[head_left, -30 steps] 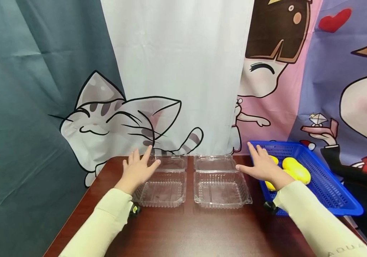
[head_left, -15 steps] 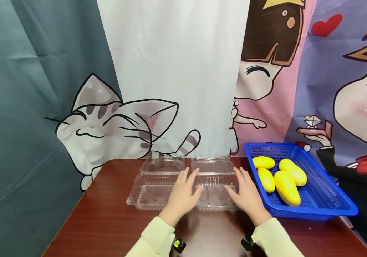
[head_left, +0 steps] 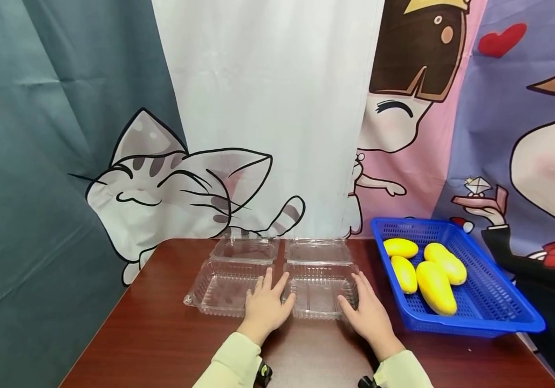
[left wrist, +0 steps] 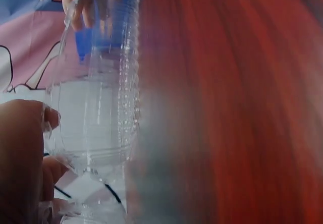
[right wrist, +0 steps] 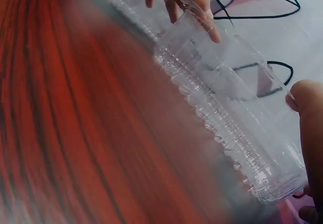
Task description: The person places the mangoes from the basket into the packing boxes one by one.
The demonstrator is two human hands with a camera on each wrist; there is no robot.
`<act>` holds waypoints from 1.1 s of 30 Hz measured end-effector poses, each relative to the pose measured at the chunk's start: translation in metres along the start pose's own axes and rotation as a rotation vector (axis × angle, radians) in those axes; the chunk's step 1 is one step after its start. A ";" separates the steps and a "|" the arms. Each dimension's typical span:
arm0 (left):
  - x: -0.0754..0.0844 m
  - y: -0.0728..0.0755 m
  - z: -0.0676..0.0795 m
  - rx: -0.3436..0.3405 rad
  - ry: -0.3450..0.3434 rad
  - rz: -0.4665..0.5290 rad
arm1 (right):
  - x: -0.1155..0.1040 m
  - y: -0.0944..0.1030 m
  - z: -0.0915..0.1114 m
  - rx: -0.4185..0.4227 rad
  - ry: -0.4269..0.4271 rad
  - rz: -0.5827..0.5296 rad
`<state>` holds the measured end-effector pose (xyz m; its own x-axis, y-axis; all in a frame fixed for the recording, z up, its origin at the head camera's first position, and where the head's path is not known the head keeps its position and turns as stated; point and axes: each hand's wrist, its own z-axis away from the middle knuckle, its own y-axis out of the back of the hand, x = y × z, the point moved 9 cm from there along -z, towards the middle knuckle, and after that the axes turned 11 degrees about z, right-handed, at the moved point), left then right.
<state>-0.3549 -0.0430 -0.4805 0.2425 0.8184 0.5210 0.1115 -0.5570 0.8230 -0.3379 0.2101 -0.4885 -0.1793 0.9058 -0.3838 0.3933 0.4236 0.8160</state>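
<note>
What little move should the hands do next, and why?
Maybe lift the right hand off the right box and toward the basket. I think so because that box sits open beside the left box, with the left hand at its other side, and the yellow fruits lie in the basket, on the right hand's side.

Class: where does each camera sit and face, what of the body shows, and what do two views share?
Head: on the head, facing forward and down at the table; left hand, right hand and sleeves show.
Left wrist: on that wrist, facing a clear container; left hand at left edge, right hand top.
Right wrist: on that wrist, facing it too; right hand right edge, left hand top.
Wrist views share container and hands.
</note>
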 end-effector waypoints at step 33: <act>-0.011 0.017 0.020 0.194 -0.075 0.258 | -0.022 -0.016 0.013 0.151 -0.146 -0.323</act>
<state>-0.3367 -0.0640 -0.4768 0.3562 0.6381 0.6826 0.2169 -0.7670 0.6039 -0.3290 0.1835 -0.4989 -0.1896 0.7111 -0.6770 0.4683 0.6716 0.5742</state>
